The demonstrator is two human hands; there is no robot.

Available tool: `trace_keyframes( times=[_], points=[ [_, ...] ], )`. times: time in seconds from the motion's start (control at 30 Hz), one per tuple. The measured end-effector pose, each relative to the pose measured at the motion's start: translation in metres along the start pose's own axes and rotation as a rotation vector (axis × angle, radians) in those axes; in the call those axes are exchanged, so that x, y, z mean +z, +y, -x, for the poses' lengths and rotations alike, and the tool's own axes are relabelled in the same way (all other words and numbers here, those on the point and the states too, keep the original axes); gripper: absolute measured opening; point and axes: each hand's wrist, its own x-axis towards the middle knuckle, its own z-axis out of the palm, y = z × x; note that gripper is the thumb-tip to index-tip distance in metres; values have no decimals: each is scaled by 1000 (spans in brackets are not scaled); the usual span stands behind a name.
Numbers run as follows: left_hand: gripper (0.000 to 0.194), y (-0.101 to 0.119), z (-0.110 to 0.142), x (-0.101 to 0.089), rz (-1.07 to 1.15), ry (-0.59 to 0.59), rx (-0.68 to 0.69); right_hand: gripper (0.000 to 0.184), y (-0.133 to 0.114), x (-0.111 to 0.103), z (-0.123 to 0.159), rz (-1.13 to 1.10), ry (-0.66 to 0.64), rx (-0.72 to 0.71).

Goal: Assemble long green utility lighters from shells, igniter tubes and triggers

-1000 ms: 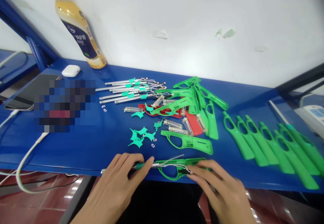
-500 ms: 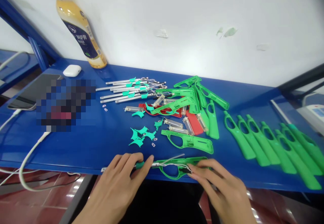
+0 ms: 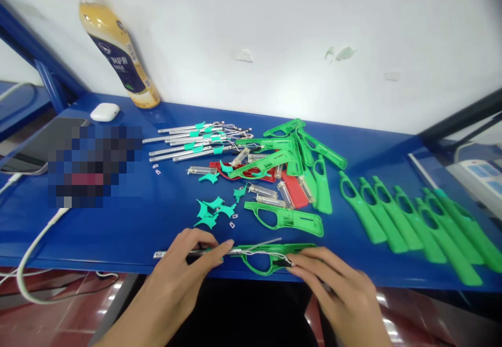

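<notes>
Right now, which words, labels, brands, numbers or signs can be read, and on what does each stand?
No text is clear enough to quote.
Yellow drink bottle: pale characters and round logo on the dark label, too blurred.
White device, right edge: blue-and-white panels, nothing legible.
Smartphone: no text visible.

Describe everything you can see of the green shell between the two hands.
The green shell looks like moulded plastic, a half with its hollow side up and a rounded loop toward its left end. It lies lengthwise near the front edge of the blue table. White wires and a black part lie over it. The metal rod in the left hand meets its left end; the right hand covers its right end.
</notes>
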Motion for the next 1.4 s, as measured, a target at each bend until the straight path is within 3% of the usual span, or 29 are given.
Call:
trace_keyframes(
  times=[0.13,0.27,0.4,0.57,0.77,1.07,1.4],
  points=[
    [52,4,-5,-4,8,22,-8,23,1,0,1,15,-1,-10],
    [43,21,-21,-8,33,91,32,25,-1,-1,0,15,0,-29],
    [34,37,-40,0,63,143,75,27,-3,-4,-4,19,16,-42],
    [26,41,-53,14,39,153,72,30,-8,-9,-9,12,31,-39],
    [31,38,-51,21,44,172,97,29,-14,-11,-16,-46,64,0],
    [40,33,-51,20,19,194,164,21,-5,1,-8,-96,0,79],
    [40,33,-50,22,73,203,136,19,-5,6,-3,-119,-1,150]
  ],
)
